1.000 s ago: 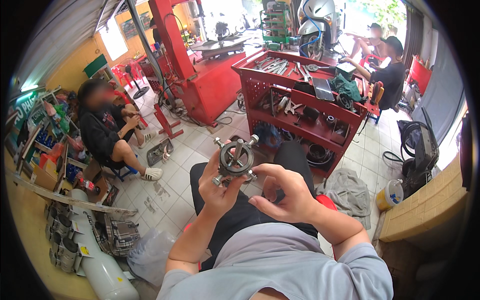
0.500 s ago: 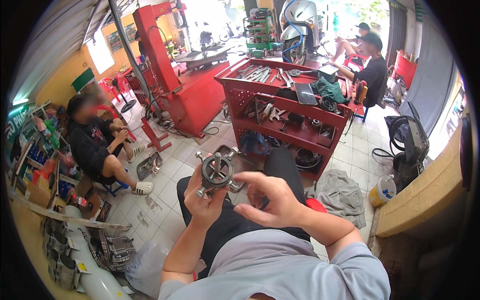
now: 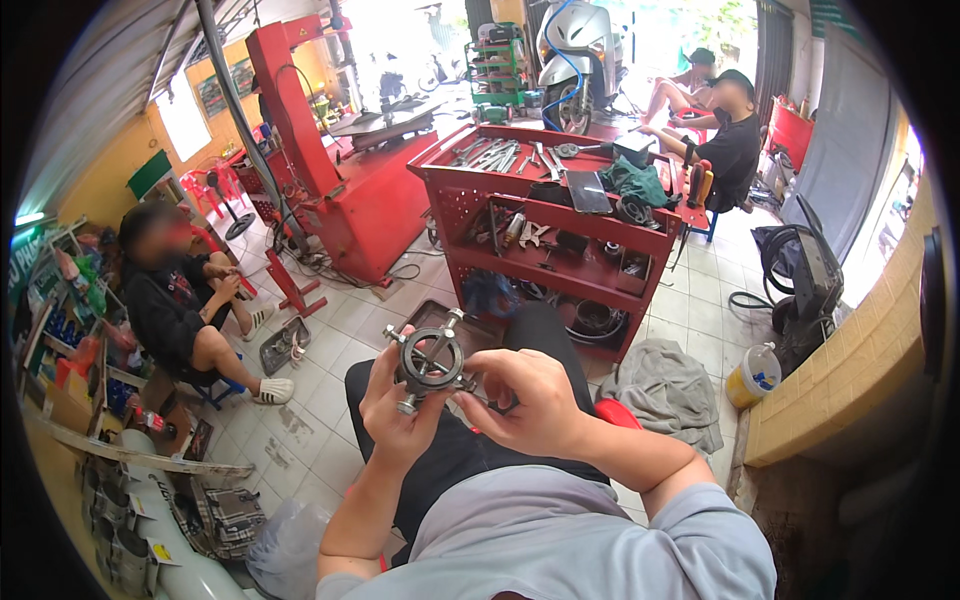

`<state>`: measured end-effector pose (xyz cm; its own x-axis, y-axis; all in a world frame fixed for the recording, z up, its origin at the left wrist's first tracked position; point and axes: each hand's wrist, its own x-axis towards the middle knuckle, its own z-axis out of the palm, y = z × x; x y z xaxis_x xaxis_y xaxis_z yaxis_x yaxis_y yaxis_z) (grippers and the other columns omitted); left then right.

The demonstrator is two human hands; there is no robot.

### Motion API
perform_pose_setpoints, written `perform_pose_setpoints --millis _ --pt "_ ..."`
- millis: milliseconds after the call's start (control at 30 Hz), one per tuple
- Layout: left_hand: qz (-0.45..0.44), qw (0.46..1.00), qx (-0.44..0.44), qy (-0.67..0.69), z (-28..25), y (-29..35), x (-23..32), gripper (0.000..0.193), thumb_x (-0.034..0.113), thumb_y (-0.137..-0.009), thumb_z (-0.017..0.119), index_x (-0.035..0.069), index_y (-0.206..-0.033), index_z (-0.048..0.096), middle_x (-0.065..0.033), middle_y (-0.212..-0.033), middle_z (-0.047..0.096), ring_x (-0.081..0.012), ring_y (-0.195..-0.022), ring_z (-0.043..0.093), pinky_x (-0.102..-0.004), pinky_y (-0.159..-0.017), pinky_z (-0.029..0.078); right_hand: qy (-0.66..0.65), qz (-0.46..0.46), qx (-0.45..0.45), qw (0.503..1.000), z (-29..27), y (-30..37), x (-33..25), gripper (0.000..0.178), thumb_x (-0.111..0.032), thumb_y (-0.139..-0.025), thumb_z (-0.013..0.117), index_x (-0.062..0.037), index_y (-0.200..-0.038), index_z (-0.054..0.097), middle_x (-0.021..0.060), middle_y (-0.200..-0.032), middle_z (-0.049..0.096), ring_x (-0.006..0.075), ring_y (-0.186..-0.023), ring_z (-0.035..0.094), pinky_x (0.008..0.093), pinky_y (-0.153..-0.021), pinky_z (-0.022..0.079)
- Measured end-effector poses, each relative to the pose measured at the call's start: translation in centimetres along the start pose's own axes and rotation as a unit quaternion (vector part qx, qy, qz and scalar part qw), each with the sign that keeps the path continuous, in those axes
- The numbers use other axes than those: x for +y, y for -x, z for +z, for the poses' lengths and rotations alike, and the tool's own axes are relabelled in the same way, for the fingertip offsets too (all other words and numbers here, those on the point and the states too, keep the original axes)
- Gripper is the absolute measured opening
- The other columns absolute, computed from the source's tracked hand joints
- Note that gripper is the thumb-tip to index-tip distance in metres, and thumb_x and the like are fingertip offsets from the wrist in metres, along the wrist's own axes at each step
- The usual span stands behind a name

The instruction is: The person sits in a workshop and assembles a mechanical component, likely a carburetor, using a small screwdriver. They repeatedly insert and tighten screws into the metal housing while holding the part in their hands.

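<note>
A dark metal ring with four crossed threaded studs [image 3: 430, 360] is held up above the lap, in mid-air over the black trousers [image 3: 470, 450], carried by no surface. It is gripped from the left and below by the left hand [image 3: 395, 415], whose fingers are curled around its lower edge, the thumb laid up its left side. The right hand [image 3: 535, 400] is set against its right side, fingers closed in a pinch on the end of one stud. The ring's open face is turned toward the camera and tilted slightly; the studs form a cross whose arms run diagonally, one from upper left to lower right, the other from upper right to lower left. One such part is seen.

Beyond the hands, a red tool trolley [image 3: 560, 215] with three shelf levels is stood on the tiled floor [image 3: 330, 400], its top tray strewn with wrenches. A grey rag [image 3: 665, 385] is spread on the floor at the trolley's right foot, with a yellow-and-white plastic can [image 3: 752, 375] just beside it. A red hydraulic press [image 3: 300, 130] is placed left of the trolley. One seated person in black [image 3: 180, 300] is seen at the left, and two more at the far right. Nothing is interposed between camera and part.
</note>
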<state>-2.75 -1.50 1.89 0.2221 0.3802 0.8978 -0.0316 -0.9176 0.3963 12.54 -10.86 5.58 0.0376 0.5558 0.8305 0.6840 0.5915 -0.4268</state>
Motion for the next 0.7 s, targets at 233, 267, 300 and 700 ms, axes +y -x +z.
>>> perform_pose_setpoints --millis 233,267,300,700 --pt "-0.017 1.000 0.007 -0.009 0.6 0.1 0.5 0.023 0.008 -0.069 0.082 -0.004 -0.083 0.068 -0.0274 -0.115 0.060 -0.0387 -0.109 0.061 -0.0418 -0.089 0.050 0.044 0.001 0.019 0.999 0.3 0.3 0.1 0.022 -0.009 -0.073 0.072 -0.0063 -0.092 0.061 0.0002 -0.063 0.058 0.0131 -0.050 0.056 0.0272 -0.050 0.039" --pt "-0.018 1.000 0.007 -0.012 0.7 0.3 0.2 0.024 0.008 -0.070 0.082 -0.004 -0.083 0.067 -0.0276 -0.115 0.060 -0.0386 -0.109 0.061 -0.0416 -0.089 0.050 0.050 0.007 0.017 0.999 0.2 0.3 0.1 0.021 -0.009 -0.074 0.071 -0.0060 -0.092 0.060 0.0004 -0.064 0.059 0.0135 -0.051 0.057 0.0277 -0.051 0.039" --pt "-0.019 1.000 0.006 -0.015 0.7 0.5 0.1 0.024 0.008 -0.070 0.082 -0.005 -0.084 0.067 -0.0277 -0.115 0.060 -0.0385 -0.109 0.061 -0.0415 -0.089 0.050 0.056 0.013 0.014 0.998 0.2 0.4 0.1 0.021 -0.010 -0.075 0.071 -0.0057 -0.092 0.060 0.0006 -0.064 0.059 0.0140 -0.052 0.058 0.0281 -0.052 0.039" --pt "-0.336 0.855 0.102 0.381 4.9 3.8 -0.4 0.032 -0.007 -0.083 0.066 -0.005 -0.114 0.057 -0.0095 -0.112 0.061 -0.0160 -0.104 0.058 -0.0280 -0.090 0.047 0.219 -0.006 -0.065 0.974 1.1 0.2 2.0 0.021 -0.012 -0.082 0.064 -0.0037 -0.099 0.055 0.0083 -0.078 0.062 0.0241 -0.066 0.060 0.0348 -0.064 0.041"
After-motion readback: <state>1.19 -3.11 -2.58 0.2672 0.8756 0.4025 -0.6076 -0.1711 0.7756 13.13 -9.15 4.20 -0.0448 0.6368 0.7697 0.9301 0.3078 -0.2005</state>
